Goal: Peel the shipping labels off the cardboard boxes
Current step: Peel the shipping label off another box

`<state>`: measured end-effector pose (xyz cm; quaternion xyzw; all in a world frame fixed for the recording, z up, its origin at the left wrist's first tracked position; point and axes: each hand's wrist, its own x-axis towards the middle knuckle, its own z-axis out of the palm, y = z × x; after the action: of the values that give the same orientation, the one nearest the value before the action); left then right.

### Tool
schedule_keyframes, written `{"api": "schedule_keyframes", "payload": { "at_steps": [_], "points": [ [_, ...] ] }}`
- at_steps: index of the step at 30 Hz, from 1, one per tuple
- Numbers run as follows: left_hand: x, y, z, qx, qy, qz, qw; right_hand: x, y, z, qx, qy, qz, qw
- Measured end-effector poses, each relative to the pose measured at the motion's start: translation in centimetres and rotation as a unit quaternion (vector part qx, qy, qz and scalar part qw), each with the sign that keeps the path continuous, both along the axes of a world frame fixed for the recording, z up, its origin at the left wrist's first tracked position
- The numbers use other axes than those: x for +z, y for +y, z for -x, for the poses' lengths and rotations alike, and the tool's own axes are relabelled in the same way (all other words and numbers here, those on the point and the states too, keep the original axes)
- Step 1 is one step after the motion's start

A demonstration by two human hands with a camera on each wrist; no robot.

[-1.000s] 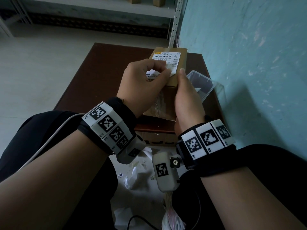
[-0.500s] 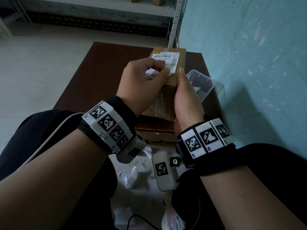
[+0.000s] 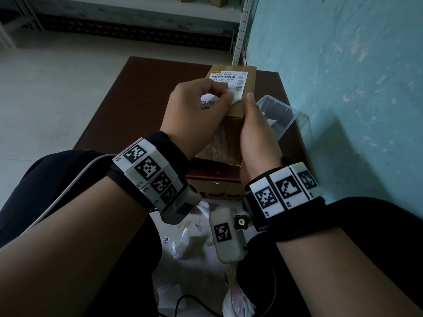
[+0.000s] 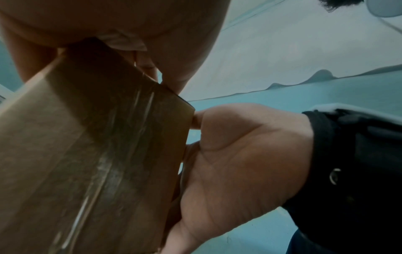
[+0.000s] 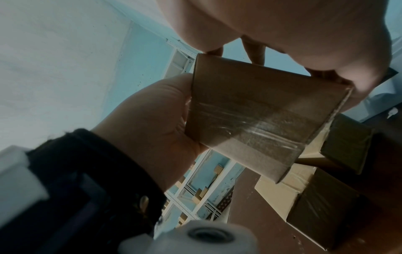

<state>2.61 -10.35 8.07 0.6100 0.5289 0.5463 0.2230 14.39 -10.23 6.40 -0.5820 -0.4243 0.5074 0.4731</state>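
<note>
Head view first: the left hand (image 3: 196,106) is curled, thumb and fingers pinching the lifted near corner of the white shipping label (image 3: 231,84); the far part of that label looks stuck flat to the top face of the small cardboard box (image 3: 239,110); the right hand (image 3: 256,133) grips the box along its right side, thumb up against the top edge, likely to brace the box against the pull; the box is held above the dark brown table (image 3: 137,92), tipped toward the person so the label faces up; a clear plastic container (image 3: 278,110) sits just beside it by the teal wall (image 3: 343,76); white paper scraps (image 3: 183,239) lie on the floor between the knees. Left wrist view adds the underside: clear packing tape (image 4: 104,163) running along the box's near face, and the right palm pressed to its edge; no label visible there. Right wrist view shows what the head camera hides: more cardboard boxes (image 5: 326,197) on the table below the held one, and metal shelving (image 5: 200,192) beyond.
</note>
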Motion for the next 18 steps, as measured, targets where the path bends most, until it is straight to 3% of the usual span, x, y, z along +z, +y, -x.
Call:
{"api": "schedule_keyframes", "payload": {
  "at_steps": [18],
  "points": [
    [-0.05, 0.07, 0.1, 0.001, -0.001, 0.005, 1.0, 0.49, -0.17, -0.1, -0.007, 0.008, 0.021, 1.0]
  ]
}}
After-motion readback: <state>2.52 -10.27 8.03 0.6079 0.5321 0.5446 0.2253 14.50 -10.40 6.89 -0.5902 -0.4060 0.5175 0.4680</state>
